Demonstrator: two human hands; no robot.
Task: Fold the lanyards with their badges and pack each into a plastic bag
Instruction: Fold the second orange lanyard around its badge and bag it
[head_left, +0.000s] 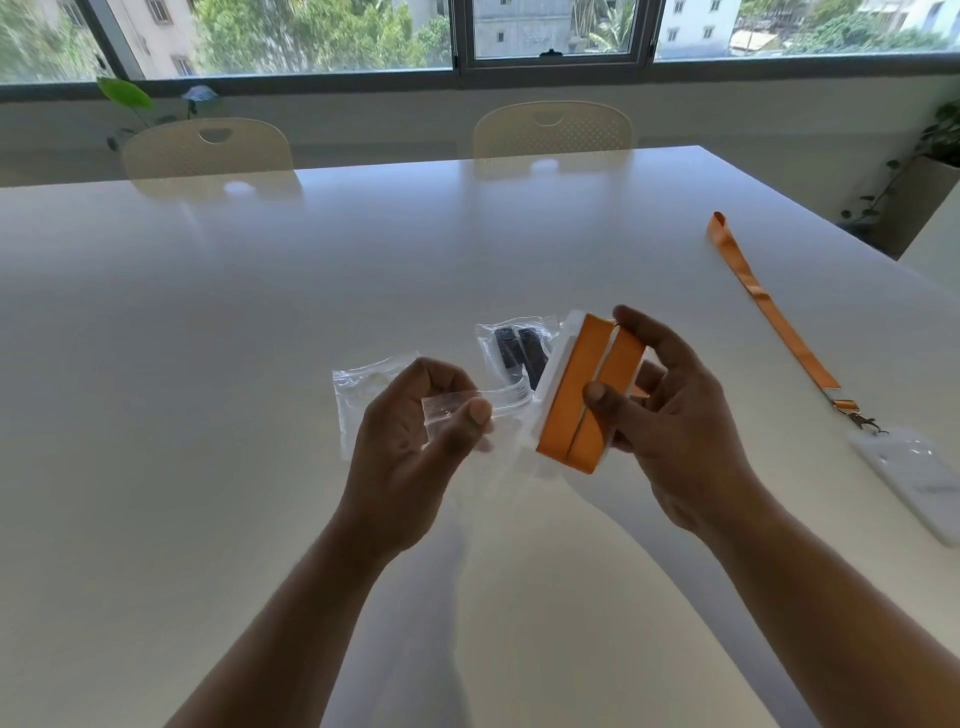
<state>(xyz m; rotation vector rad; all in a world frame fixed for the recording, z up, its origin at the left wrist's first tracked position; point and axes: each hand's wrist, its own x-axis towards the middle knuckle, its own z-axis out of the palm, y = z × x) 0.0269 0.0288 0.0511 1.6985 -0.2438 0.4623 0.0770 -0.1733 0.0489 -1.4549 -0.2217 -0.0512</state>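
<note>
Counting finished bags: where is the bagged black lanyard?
The bagged black lanyard lies on the table, head view centre, behind the orange lanyard in the right hand.

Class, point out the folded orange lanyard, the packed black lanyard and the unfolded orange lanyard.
folded orange lanyard (569, 400): head view, left orange band.
packed black lanyard (506, 348): head view, left dark strap.
unfolded orange lanyard (781, 318): head view, middle of strap.
</note>
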